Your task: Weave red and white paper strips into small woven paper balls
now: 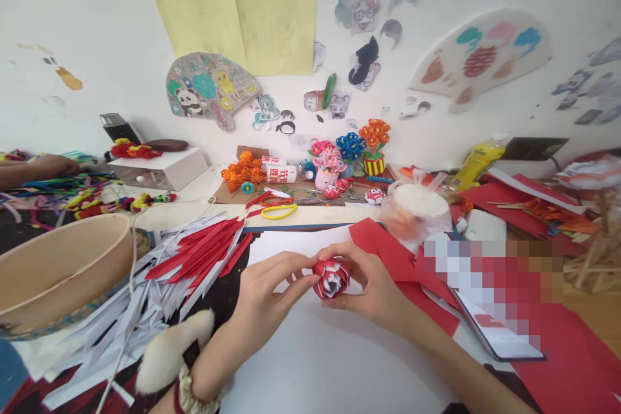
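A small red and white paper flower [331, 277], rolled from strips, sits between both my hands above a white sheet [339, 356]. My left hand [264, 301] pinches its left side with thumb and fingers. My right hand [371, 281] curls round its right side. A heap of red and white paper strips [194, 255] lies to the left of my hands.
A tan bowl [58, 265] stands at the left. Yellow-handled scissors [279, 210], glue bottles [281, 173] and paper flower pots [373, 149] line the back. Red paper [572, 356] and a tablet [499, 336] lie right. Another person's hand [43, 165] rests far left.
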`<state>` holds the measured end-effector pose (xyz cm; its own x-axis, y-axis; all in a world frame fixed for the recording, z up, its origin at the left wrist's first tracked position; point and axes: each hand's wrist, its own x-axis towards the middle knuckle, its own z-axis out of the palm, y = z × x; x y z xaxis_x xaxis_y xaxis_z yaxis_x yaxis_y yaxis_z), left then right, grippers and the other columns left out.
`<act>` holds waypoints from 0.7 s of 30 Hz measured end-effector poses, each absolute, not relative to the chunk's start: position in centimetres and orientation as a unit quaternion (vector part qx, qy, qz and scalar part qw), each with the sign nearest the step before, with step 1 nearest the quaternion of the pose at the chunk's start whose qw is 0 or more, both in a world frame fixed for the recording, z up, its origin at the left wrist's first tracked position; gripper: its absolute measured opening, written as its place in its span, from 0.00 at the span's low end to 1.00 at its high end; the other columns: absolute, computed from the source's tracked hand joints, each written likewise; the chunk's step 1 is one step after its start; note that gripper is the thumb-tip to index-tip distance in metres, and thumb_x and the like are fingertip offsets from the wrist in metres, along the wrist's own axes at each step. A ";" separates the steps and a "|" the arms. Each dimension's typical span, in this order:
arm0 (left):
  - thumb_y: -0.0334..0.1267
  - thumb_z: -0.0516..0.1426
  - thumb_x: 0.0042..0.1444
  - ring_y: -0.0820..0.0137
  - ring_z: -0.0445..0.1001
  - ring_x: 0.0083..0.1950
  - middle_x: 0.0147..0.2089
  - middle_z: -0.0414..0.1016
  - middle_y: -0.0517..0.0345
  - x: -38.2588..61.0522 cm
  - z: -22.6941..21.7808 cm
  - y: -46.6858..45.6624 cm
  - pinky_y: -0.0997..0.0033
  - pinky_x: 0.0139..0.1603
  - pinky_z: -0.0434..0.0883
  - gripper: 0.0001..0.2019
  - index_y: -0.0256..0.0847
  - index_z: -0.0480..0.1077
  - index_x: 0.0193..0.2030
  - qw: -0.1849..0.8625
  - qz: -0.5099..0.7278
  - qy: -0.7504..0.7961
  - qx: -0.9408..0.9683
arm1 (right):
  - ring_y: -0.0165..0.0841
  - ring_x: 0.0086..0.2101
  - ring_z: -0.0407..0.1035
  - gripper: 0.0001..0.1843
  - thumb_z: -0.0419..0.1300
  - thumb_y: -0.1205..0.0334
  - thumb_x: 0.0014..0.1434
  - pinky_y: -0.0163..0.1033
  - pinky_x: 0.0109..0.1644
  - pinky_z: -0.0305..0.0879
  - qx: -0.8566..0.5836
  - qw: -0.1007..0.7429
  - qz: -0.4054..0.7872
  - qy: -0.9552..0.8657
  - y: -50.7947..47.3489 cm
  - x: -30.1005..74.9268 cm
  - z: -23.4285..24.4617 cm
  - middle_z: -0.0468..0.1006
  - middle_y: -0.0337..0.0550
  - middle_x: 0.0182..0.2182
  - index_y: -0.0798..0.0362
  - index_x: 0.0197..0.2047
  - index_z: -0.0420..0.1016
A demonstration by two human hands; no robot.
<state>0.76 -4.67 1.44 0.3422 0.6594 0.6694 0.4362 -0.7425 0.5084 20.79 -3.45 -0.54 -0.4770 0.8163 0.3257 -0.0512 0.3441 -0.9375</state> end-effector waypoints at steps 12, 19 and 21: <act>0.30 0.60 0.57 0.75 0.75 0.31 0.35 0.79 0.56 0.8 1.7 -5.0 0.77 0.33 0.74 0.08 0.39 0.74 0.44 0.087 0.470 0.325 0.816 | 0.36 0.45 0.72 0.25 0.70 0.59 0.50 0.41 0.47 0.72 -0.273 0.428 0.488 -0.710 -3.4 20.8 -0.5 0.74 0.44 0.45 0.47 0.49 0.68; 0.28 0.60 0.56 0.74 0.77 0.35 0.36 0.79 0.56 0.8 1.7 -5.0 0.78 0.36 0.75 0.10 0.39 0.74 0.45 0.081 0.472 0.318 0.818 | 0.34 0.44 0.72 0.24 0.70 0.61 0.50 0.39 0.46 0.72 -0.273 0.427 0.478 -0.717 -3.5 21.0 -0.5 0.75 0.43 0.45 0.46 0.50 0.68; 0.28 0.60 0.56 0.74 0.77 0.36 0.37 0.79 0.56 0.8 1.7 -5.0 0.78 0.37 0.75 0.10 0.39 0.73 0.45 0.085 0.466 0.315 0.822 | 0.35 0.44 0.72 0.24 0.69 0.61 0.51 0.39 0.46 0.72 -0.271 0.426 0.476 -0.720 -3.5 21.0 -0.5 0.75 0.43 0.45 0.47 0.50 0.68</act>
